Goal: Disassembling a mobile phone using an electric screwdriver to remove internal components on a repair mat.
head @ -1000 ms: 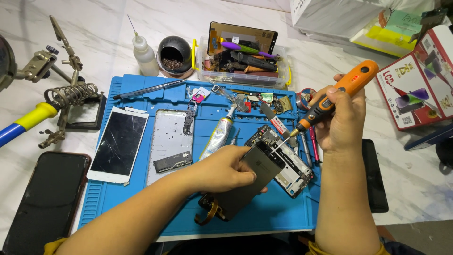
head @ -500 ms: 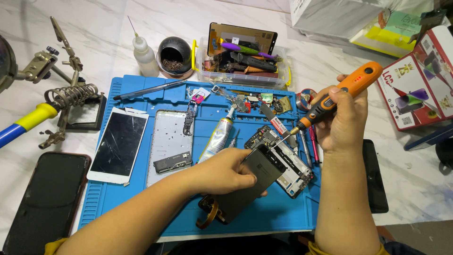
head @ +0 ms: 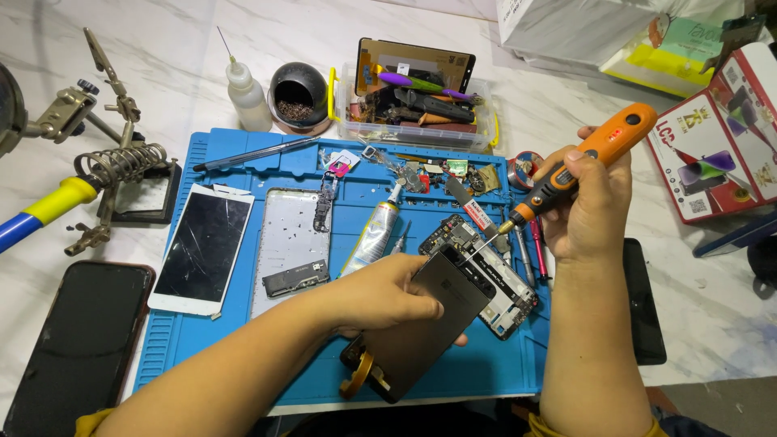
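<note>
My left hand [head: 380, 295] grips the edge of a dark phone battery panel [head: 429, 320], lifted at an angle over an opened phone body [head: 494, 279] on the blue work mat [head: 324, 348]. An orange electric screwdriver [head: 579, 162] is held in my right hand [head: 587, 206], and its thin bit points down at the phone body's upper edge. A grey glue tube [head: 374, 231] lies just left of the phone.
A white cracked screen [head: 202, 251] and a silver back plate [head: 290, 243] lie on the mat's left. A black phone [head: 77, 340] rests at far left, a soldering stand [head: 105, 182] behind it. A parts tray [head: 417, 109], a small bottle [head: 245, 93] and a red box [head: 716, 150] stand at the back.
</note>
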